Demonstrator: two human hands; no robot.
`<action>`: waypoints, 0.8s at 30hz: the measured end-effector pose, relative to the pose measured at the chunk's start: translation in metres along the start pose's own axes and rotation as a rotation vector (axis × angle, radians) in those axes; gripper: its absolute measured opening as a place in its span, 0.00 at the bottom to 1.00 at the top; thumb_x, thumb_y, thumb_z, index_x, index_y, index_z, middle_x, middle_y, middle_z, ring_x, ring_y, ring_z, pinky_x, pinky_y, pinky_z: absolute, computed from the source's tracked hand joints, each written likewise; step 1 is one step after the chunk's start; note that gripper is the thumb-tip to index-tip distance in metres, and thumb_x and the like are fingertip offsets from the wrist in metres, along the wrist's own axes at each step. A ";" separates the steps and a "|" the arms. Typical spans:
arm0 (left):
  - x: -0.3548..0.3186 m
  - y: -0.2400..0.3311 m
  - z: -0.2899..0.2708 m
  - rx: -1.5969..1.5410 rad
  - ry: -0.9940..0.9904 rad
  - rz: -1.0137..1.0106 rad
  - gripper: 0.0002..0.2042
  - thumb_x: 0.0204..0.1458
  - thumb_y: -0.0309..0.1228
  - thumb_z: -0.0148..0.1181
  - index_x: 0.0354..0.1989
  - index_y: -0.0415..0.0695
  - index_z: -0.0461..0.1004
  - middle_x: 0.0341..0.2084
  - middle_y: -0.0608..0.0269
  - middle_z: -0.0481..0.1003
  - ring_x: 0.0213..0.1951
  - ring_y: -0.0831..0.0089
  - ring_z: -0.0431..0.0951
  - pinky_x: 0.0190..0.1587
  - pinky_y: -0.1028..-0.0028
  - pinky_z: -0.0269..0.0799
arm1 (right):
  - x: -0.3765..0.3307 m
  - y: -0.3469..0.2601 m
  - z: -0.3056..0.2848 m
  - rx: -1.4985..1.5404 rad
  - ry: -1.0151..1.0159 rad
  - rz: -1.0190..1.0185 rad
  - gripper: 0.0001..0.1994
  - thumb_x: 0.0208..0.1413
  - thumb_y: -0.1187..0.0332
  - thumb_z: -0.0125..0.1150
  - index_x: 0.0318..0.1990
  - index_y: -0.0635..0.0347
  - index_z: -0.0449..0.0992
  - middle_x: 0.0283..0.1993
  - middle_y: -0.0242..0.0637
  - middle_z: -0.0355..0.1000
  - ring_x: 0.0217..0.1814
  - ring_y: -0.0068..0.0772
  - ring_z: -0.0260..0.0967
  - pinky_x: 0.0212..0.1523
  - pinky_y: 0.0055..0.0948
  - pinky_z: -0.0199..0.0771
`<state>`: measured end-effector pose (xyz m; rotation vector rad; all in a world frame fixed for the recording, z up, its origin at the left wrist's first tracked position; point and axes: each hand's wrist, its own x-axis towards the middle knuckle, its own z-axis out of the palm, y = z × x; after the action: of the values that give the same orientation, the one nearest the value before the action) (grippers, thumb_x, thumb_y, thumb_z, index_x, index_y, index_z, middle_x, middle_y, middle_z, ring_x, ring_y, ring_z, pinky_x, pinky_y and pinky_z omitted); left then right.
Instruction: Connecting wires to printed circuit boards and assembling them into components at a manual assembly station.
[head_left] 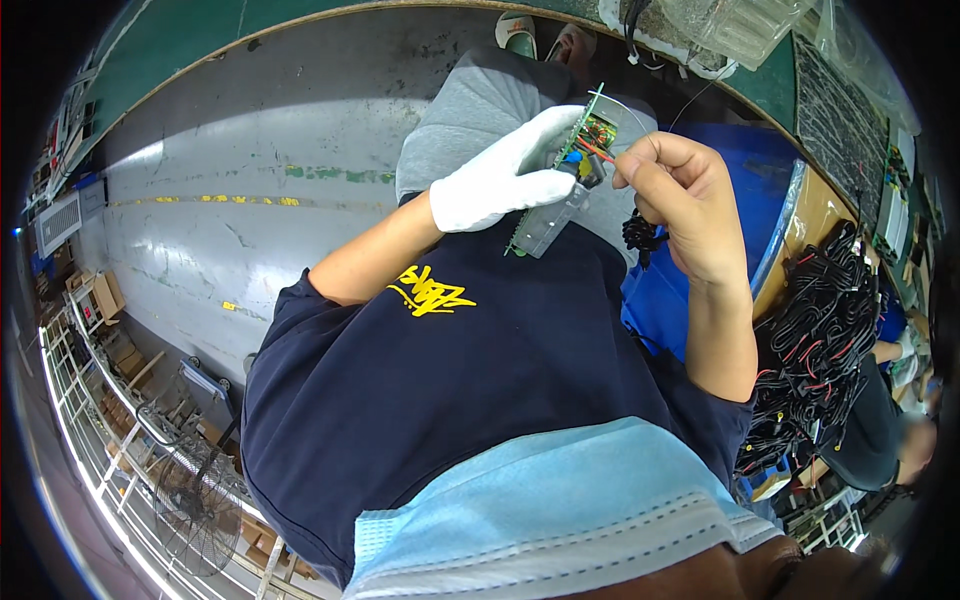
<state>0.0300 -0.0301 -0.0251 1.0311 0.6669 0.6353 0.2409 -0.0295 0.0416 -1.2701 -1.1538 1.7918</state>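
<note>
My left hand [495,185], in a white glove, grips a green circuit board [597,131] by its side, over my lap. The board is tilted and carries small components and a grey block [545,228]. My bare right hand [690,205] is closed in a pinch at the board's right side. Between its thumb and forefinger is the end of a red wire [598,151], which reaches to the components. A coiled black cable [641,236] hangs below the right hand. My left fingertips are partly hidden behind the board.
To the right stands a blue bin [735,148], with a large heap of black cables [815,345] beside it. A green workbench [150,65] curves along the top, with clear plastic packaging [735,28] at upper right. A standing fan [195,510] is at lower left. Another person [865,425] is at far right.
</note>
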 end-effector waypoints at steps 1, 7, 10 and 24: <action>0.000 0.000 0.001 0.002 0.005 0.002 0.43 0.53 0.48 0.61 0.72 0.39 0.48 0.62 0.56 0.64 0.62 0.69 0.63 0.65 0.68 0.57 | 0.000 0.001 -0.001 0.003 -0.008 -0.001 0.07 0.58 0.71 0.60 0.29 0.63 0.77 0.19 0.17 0.62 0.20 0.06 0.48 0.21 0.17 0.42; -0.001 -0.001 -0.001 0.060 0.027 -0.037 0.38 0.56 0.43 0.59 0.71 0.38 0.50 0.62 0.56 0.64 0.62 0.69 0.63 0.65 0.68 0.56 | 0.000 0.002 -0.005 -0.125 -0.002 -0.094 0.07 0.58 0.70 0.60 0.30 0.64 0.77 0.19 0.16 0.60 0.20 0.06 0.47 0.22 0.17 0.42; 0.000 -0.001 0.003 0.072 0.047 -0.047 0.37 0.57 0.42 0.59 0.70 0.38 0.51 0.62 0.56 0.64 0.62 0.70 0.64 0.65 0.68 0.57 | -0.003 -0.002 -0.009 -0.216 -0.009 -0.122 0.07 0.58 0.70 0.61 0.30 0.65 0.78 0.19 0.16 0.60 0.21 0.06 0.47 0.22 0.17 0.43; 0.007 -0.012 0.019 -0.070 -0.021 -0.051 0.34 0.59 0.49 0.55 0.67 0.39 0.56 0.50 0.56 0.72 0.49 0.61 0.76 0.53 0.65 0.71 | 0.002 0.004 -0.030 -0.215 -0.040 -0.096 0.08 0.58 0.68 0.61 0.32 0.65 0.79 0.23 0.18 0.64 0.25 0.07 0.53 0.26 0.14 0.49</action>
<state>0.0503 -0.0398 -0.0309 0.9525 0.6462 0.5988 0.2690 -0.0207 0.0327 -1.2798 -1.4368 1.6649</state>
